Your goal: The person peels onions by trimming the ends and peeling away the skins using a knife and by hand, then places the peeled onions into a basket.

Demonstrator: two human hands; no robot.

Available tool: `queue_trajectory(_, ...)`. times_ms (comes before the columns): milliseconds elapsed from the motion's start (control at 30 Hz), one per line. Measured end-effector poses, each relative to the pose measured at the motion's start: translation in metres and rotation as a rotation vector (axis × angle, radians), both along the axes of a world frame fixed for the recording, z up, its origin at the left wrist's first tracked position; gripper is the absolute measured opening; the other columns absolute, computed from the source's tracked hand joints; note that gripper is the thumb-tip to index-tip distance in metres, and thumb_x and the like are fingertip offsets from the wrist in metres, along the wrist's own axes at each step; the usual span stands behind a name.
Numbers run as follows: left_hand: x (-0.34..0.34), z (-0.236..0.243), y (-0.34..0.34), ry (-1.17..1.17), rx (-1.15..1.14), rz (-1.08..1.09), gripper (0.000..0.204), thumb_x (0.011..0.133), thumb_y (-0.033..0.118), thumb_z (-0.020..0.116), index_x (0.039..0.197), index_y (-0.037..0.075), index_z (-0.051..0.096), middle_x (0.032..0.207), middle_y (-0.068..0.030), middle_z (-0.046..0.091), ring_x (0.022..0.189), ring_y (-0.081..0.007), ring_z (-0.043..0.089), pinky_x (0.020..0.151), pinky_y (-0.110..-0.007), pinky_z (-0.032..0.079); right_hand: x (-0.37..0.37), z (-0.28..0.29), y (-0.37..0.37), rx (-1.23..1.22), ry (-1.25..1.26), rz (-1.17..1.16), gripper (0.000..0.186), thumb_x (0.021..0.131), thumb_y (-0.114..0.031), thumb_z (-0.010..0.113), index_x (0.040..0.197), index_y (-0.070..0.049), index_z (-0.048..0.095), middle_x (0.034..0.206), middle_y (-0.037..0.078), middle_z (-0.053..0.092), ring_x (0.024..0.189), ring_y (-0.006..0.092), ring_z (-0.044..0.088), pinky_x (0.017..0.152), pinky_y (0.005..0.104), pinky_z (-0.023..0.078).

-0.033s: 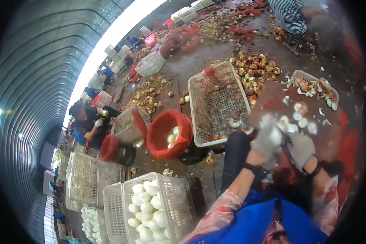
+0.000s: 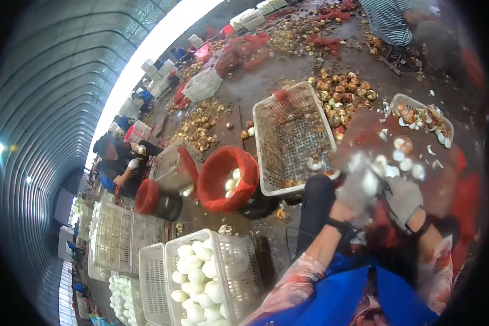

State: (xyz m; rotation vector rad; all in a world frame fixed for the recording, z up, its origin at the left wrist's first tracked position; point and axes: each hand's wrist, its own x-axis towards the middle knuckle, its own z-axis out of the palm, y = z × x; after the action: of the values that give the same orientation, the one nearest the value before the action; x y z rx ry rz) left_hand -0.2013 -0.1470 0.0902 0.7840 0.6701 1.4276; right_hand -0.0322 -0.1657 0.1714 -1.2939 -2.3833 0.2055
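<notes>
In front of me, over the near edge of the brownish board [image 2: 367, 127], both my gloved hands work close together. My left hand [image 2: 356, 190] is closed around a peeled white onion [image 2: 370, 183], blurred by motion. Right beside it, my right hand [image 2: 404, 200] is curled round a thin dark tool that looks like a small knife [image 2: 386, 188]; most of it is hidden by the fingers. Just beyond the hands, several pale onion pieces [image 2: 406, 164] lie on the board, and a brownish onion [image 2: 402, 144] sits among them.
A scrap basket [image 2: 450, 124] stands beyond the board, near unpeeled onions [image 2: 346, 89]. Left of my knee are a large crate [image 2: 259, 146] and a red-lined bucket [image 2: 202, 187]. A crate of peeled onions [image 2: 217, 271] stands nearer. A co-worker [image 2: 113, 163] sits left; another [image 2: 387, 24] sits far right.
The surroundings sit very slightly further right in the picture. My hands keep nearly the same place and hold.
</notes>
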Motion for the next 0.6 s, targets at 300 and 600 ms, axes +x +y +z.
queue_trajectory(300,-0.018,0.036,-0.005,-0.193,-0.17,-0.17,0.061,0.097,0.056,0.038,0.128,0.007,0.053,0.11,-0.0132,0.066,0.091,-0.0288,0.067,0.073,-0.039,0.058,0.006,-0.009,0.031,-0.241,-0.055,-0.105,0.02,0.088,-0.025,0.054,0.098,-0.011,0.064,0.089,0.018,0.067,0.079,0.0384,0.066,0.069,0.0494,0.052)
queue_trajectory(600,-0.015,0.06,-0.024,-0.315,-0.321,-0.06,0.07,0.09,0.059,0.05,0.133,0.003,0.049,0.109,-0.0157,0.066,0.083,-0.0306,0.068,0.054,-0.034,0.056,0.012,-0.004,0.019,-0.192,0.124,-0.043,0.024,0.088,-0.029,0.052,0.097,-0.012,0.067,0.085,0.017,0.068,0.078,0.0378,0.067,0.069,0.0479,0.053)
